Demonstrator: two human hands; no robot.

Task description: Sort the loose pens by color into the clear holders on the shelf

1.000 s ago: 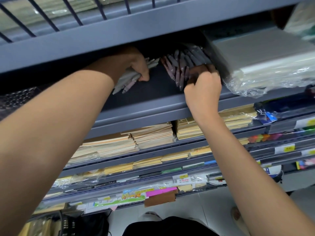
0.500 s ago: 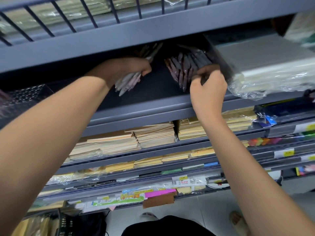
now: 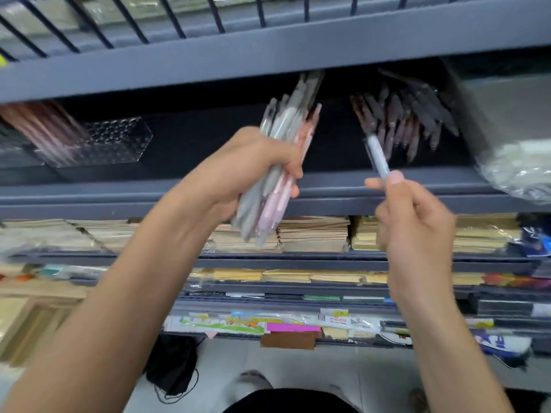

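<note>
My left hand [image 3: 253,171] grips a bundle of grey and pink pens [image 3: 280,162], held out in front of the dark shelf [image 3: 328,201]. My right hand [image 3: 414,222] pinches a single pale blue pen [image 3: 377,153] between thumb and fingers, tip pointing up toward the shelf. A fan of loose dark and brownish pens [image 3: 402,120] lies on the shelf behind it. At the left of the shelf stands a clear holder [image 3: 113,141] with several pinkish pens [image 3: 44,126] leaning in it, blurred.
A plastic-wrapped stack of sheets [image 3: 512,138] fills the shelf's right end. A wire-railed shelf [image 3: 208,28] hangs overhead. Lower shelves hold envelope stacks [image 3: 313,234] and stationery packs. Floor and a black bag [image 3: 173,365] lie below.
Both hands have drawn back out of the shelf toward me. The left came out with its pen bundle tilted upright; the right lifted one pale blue pen away from the loose pile.
</note>
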